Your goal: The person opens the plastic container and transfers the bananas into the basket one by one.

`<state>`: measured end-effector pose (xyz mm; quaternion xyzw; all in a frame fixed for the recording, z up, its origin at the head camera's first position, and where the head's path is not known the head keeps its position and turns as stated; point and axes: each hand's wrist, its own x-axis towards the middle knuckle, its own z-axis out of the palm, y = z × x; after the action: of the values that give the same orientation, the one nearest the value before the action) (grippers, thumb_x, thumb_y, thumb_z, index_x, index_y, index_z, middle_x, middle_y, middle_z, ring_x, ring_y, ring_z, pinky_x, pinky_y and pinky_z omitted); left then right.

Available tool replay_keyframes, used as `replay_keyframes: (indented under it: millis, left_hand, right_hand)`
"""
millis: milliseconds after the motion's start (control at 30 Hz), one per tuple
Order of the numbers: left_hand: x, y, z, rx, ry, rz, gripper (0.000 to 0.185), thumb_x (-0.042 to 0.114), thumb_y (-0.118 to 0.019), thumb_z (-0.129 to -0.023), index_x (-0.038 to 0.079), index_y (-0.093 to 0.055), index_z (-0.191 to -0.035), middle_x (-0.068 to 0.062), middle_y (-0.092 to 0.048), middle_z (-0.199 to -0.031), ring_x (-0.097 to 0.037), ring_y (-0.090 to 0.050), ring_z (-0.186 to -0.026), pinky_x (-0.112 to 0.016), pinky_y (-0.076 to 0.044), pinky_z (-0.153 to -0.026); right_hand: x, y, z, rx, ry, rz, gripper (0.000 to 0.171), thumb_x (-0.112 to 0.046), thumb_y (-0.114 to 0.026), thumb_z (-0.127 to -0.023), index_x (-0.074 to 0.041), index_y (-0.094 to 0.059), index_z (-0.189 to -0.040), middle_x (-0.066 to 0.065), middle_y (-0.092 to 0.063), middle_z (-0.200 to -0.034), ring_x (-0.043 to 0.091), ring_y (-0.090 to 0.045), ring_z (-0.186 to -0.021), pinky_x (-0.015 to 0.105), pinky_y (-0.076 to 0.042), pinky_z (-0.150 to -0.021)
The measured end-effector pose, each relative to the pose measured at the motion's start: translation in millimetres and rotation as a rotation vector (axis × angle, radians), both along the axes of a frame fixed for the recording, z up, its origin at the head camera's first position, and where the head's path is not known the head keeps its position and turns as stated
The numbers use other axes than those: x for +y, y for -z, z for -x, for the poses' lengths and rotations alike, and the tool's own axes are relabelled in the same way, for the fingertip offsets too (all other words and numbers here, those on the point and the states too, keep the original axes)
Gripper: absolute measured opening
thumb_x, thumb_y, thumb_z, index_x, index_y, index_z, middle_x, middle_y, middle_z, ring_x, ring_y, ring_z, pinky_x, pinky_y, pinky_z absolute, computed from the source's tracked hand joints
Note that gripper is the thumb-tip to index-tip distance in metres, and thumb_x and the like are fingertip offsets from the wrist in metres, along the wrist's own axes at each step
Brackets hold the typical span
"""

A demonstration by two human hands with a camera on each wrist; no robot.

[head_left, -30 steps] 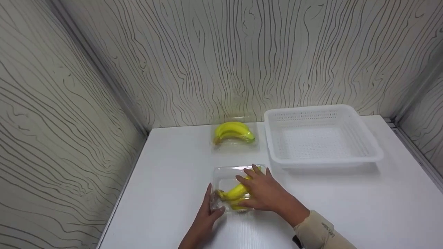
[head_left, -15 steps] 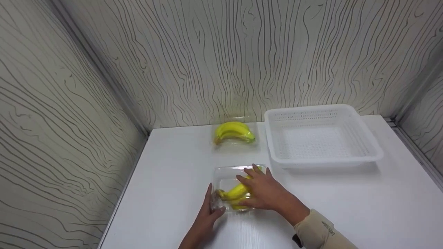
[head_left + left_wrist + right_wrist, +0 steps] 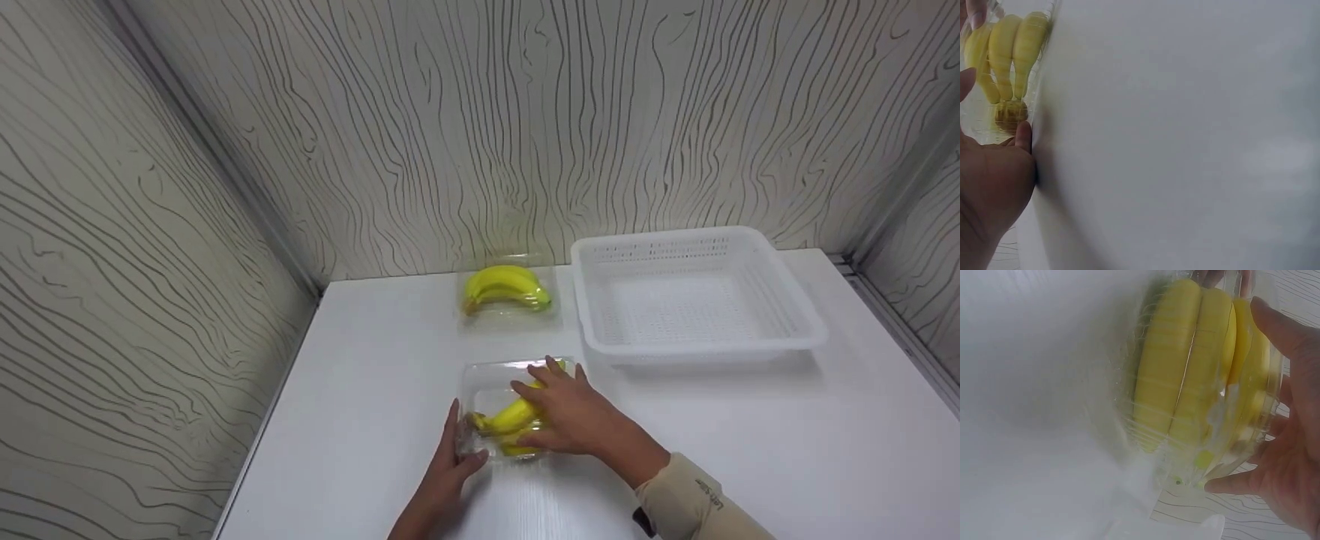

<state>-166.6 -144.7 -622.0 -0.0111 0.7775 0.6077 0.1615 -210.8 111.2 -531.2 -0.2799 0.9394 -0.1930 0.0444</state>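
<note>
A clear plastic box with a bunch of yellow bananas lies on the white table, near the middle. My right hand lies over its lid, fingers spread to the far edge and thumb at the near edge. In the right wrist view the bananas show through the plastic between the fingers and thumb of that hand. My left hand holds the box's near left corner, thumb up along its side. The left wrist view shows this hand against the box, with the bananas above.
A second clear box of bananas stands at the back by the wall. To its right is a white perforated basket, with nothing in it. Patterned walls close the table in on the left, back and right.
</note>
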Motion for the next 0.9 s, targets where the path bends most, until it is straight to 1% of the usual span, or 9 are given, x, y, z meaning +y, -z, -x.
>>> replay_keyframes:
  millis: [133,267,333,433,500,533,667,800,900]
  left_hand:
    - [1.3,0.2,0.2,-0.013,-0.015,0.003,0.105,0.041,-0.071,-0.099,0.029,0.002,-0.174,-0.022,0.001,-0.181,-0.055,-0.004,-0.165,-0.08,-0.019,-0.126]
    - [1.6,0.1,-1.0,-0.009,-0.004,-0.015,0.105,0.041,-0.07,-0.099,0.03,0.003,-0.174,-0.022,0.002,-0.181,-0.055,-0.003,-0.165,-0.079,-0.021,-0.127]
    - [0.9,-0.1,-1.9,0.013,0.012,-0.029,0.104,0.038,-0.069,-0.1,0.028,0.003,-0.174,-0.022,0.003,-0.181,-0.055,-0.002,-0.165,-0.079,-0.018,-0.128]
    - [-0.7,0.9,-3.5,0.056,0.039,-0.062,0.102,0.031,-0.068,-0.101,0.024,0.004,-0.174,-0.022,0.005,-0.181,-0.054,0.001,-0.165,-0.078,-0.011,-0.13]
    - [-1.6,1.3,-5.0,0.068,0.056,-0.081,0.101,0.029,-0.067,-0.102,0.022,0.005,-0.174,-0.022,0.006,-0.181,-0.053,0.003,-0.166,-0.077,-0.006,-0.13]
    - [-1.7,1.4,-5.3,0.066,0.059,-0.087,0.101,0.029,-0.067,-0.103,0.022,0.005,-0.174,-0.022,0.006,-0.181,-0.053,0.004,-0.166,-0.077,-0.005,-0.13]
    - [-1.3,0.7,-5.5,0.026,0.042,-0.045,0.102,0.038,-0.068,-0.102,0.026,0.003,-0.174,-0.019,0.004,-0.181,-0.052,0.002,-0.166,-0.077,-0.005,-0.13]
    - [-1.2,1.3,-3.4,0.03,0.025,0.002,0.101,0.042,-0.068,-0.101,0.027,0.0,-0.174,-0.018,0.001,-0.182,-0.051,0.0,-0.167,-0.077,-0.005,-0.13]
    - [-1.4,1.8,-2.0,0.037,0.021,0.009,0.101,0.042,-0.068,-0.101,0.027,0.0,-0.174,-0.018,-0.001,-0.182,-0.051,-0.001,-0.167,-0.078,-0.006,-0.13]
  right_hand:
    - [-0.4,-1.7,1.1,-0.013,-0.001,-0.024,0.082,-0.064,-0.08,-0.086,-0.021,-0.061,-0.153,0.02,-0.053,-0.162,0.055,-0.041,-0.154,0.086,-0.033,-0.116]
    - [1.2,-3.4,2.1,-0.047,0.001,-0.032,0.082,-0.067,-0.078,-0.086,-0.023,-0.06,-0.154,0.019,-0.051,-0.164,0.054,-0.039,-0.156,0.085,-0.031,-0.117]
    - [2.6,-3.9,3.2,-0.057,0.002,-0.021,0.081,-0.067,-0.076,-0.088,-0.024,-0.06,-0.153,0.02,-0.051,-0.164,0.054,-0.04,-0.155,0.085,-0.032,-0.117]
    - [5.3,-4.8,5.1,-0.071,0.008,0.01,0.079,-0.066,-0.076,-0.088,-0.023,-0.061,-0.153,0.019,-0.053,-0.163,0.054,-0.041,-0.154,0.084,-0.032,-0.117]
    - [6.9,-4.7,5.9,-0.083,0.011,0.031,0.078,-0.065,-0.077,-0.088,-0.023,-0.062,-0.152,0.019,-0.054,-0.162,0.054,-0.042,-0.154,0.084,-0.032,-0.117]
    - [7.6,-4.4,6.1,-0.09,0.013,0.037,0.079,-0.066,-0.078,-0.087,-0.023,-0.062,-0.152,0.019,-0.054,-0.162,0.053,-0.042,-0.154,0.084,-0.031,-0.118]
    - [8.3,-4.7,6.0,-0.104,0.006,0.047,0.081,-0.066,-0.079,-0.086,-0.022,-0.061,-0.152,0.021,-0.053,-0.162,0.055,-0.04,-0.154,0.086,-0.03,-0.117]
    - [7.0,-5.4,6.2,-0.09,0.011,0.051,0.082,-0.065,-0.08,-0.086,-0.021,-0.061,-0.152,0.022,-0.053,-0.161,0.055,-0.04,-0.154,0.087,-0.031,-0.115]
    - [5.9,-5.5,6.5,-0.09,0.022,0.048,0.082,-0.067,-0.079,-0.085,-0.023,-0.061,-0.153,0.02,-0.053,-0.162,0.054,-0.039,-0.155,0.087,-0.03,-0.116]
